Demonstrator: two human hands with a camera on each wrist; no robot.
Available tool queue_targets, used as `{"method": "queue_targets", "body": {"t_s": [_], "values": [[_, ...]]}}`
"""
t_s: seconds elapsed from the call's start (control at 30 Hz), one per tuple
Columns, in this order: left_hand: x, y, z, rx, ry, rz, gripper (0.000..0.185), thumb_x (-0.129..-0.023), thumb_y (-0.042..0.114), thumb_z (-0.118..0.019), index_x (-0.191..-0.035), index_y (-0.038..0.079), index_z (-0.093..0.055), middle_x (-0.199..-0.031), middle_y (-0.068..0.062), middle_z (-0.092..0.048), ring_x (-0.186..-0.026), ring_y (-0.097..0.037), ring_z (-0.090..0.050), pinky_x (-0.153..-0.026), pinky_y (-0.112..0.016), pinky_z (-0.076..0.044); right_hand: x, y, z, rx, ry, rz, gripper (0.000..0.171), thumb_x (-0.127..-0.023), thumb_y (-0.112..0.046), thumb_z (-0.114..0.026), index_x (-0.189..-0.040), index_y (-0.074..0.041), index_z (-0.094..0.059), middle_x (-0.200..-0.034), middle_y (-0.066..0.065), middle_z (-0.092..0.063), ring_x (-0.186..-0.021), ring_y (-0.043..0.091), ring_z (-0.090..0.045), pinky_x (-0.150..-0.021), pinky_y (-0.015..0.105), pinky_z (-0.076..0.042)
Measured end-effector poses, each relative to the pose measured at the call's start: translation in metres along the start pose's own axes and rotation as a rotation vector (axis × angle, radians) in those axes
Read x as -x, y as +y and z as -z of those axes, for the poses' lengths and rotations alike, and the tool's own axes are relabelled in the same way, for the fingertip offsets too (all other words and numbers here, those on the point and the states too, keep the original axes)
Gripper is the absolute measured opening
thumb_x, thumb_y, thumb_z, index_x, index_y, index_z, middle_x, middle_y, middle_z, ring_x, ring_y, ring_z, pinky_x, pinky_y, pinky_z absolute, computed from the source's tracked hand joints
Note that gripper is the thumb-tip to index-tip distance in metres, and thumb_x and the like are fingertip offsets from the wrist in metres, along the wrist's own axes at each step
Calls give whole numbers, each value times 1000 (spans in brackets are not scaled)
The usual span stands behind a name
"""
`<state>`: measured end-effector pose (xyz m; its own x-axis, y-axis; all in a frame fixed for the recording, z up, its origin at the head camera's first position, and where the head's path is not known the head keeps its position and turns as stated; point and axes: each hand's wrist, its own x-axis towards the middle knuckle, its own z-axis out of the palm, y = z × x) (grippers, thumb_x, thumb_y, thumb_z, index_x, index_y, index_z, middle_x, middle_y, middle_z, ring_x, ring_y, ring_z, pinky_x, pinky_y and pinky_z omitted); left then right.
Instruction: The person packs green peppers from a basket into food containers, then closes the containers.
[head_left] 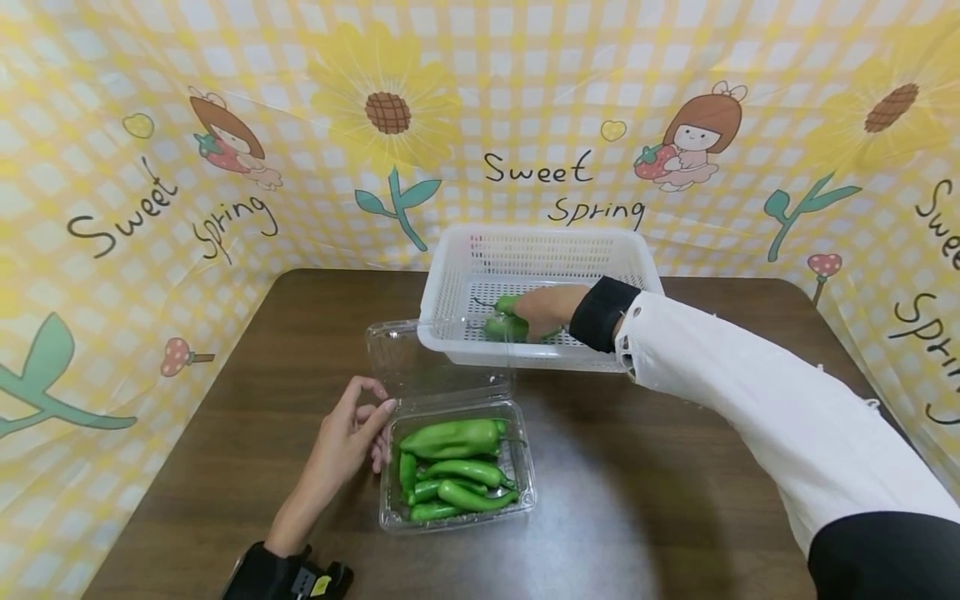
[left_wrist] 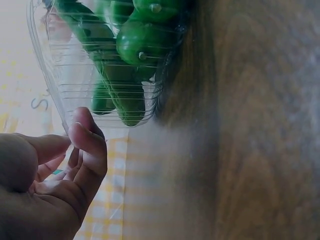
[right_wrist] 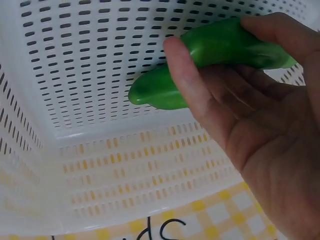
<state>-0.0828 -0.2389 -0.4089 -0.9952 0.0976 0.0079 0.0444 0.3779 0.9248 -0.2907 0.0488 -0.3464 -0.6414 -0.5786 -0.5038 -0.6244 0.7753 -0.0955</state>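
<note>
A clear plastic clamshell container (head_left: 459, 527) stands with its lid (head_left: 442, 367) folded back, the lid's far part overlapping the basket in the head view. Several long green peppers (head_left: 453, 437) lie inside it. At the container's back left corner, my left hand (head_left: 348, 437) pinches the rim between thumb and fingers. Inside the white perforated basket (head_left: 540, 357), my right hand (head_left: 551, 308) grips a green pepper (right_wrist: 215, 45), thumb on one side and a finger crossing it. Green pepper also shows at the basket floor under that hand, partly covered by it.
The brown wooden table (head_left: 600, 467) carries both containers, the basket behind the clamshell and near the back edge. A yellow checked cloth (head_left: 525, 83) printed with flowers and words hangs behind and along both sides. My white right sleeve (head_left: 720, 358) spans the table's right side.
</note>
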Motion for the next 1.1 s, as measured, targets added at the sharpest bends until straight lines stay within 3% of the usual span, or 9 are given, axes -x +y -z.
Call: {"method": "queue_targets", "body": {"t_s": [0.17, 0.3, 0.53, 0.67, 0.87, 1.1], "values": [[-1, 0, 0, -8, -4, 12, 24, -104, 25, -52, -118, 9, -42, -66, -19, -62, -45, -24, -60, -41, -44, -53, 7, 7, 8, -36, -4, -24, 27, -93, -24, -67, -113, -9, -57, -98, 5, -57, -87, 21, -57, -68, 34, -58], [-1, 0, 1, -5, -2, 16, 24, -104, 24, -52, -118, 8, -41, -67, -19, -62, -45, -24, -60, -41, -42, -53, 13, 12, 15, -50, 0, -52, 24, -92, -21, -64, -111, -9, -55, -96, 6, -54, -88, 21, -57, -70, 36, -59], [0, 0, 1, 2, 3, 5, 24, -105, 26, -50, -119, 8, -41, -67, -20, -62, -45, -24, -60, -41, -42, -53, 34, 13, 25, -75, 11, -83, 18, -93, -21, -61, -104, -10, -52, -93, 7, -52, -81, 22, -62, -58, 32, -59], [-1, -1, 1, 5, 5, -2, 25, -105, 27, -49, -120, 8, -41, -68, -20, -62, -45, -25, -60, -41, -42, -53, 49, 12, 28, -78, 50, -75, 20, -93, -20, -62, -106, -8, -53, -93, 8, -55, -77, 22, -63, -61, 36, -61], [0, -2, 0, 3, 0, 0, 24, -106, 26, -48, -120, 8, -41, -69, -20, -62, -46, -24, -61, -42, -43, -53, 73, 11, 29, -33, 85, -63, 29, -92, -21, -65, -115, -5, -55, -96, 10, -63, -72, 23, -64, -60, 31, -56], [1, -2, 1, -2, 3, -11, 25, -106, 26, -49, -120, 8, -40, -68, -20, -63, -46, -24, -60, -41, -43, -53, 99, 11, 32, -10, 201, -31, 30, -89, -17, -69, -113, -2, -57, -95, 9, -63, -80, 22, -55, -74, 34, -47]]}}
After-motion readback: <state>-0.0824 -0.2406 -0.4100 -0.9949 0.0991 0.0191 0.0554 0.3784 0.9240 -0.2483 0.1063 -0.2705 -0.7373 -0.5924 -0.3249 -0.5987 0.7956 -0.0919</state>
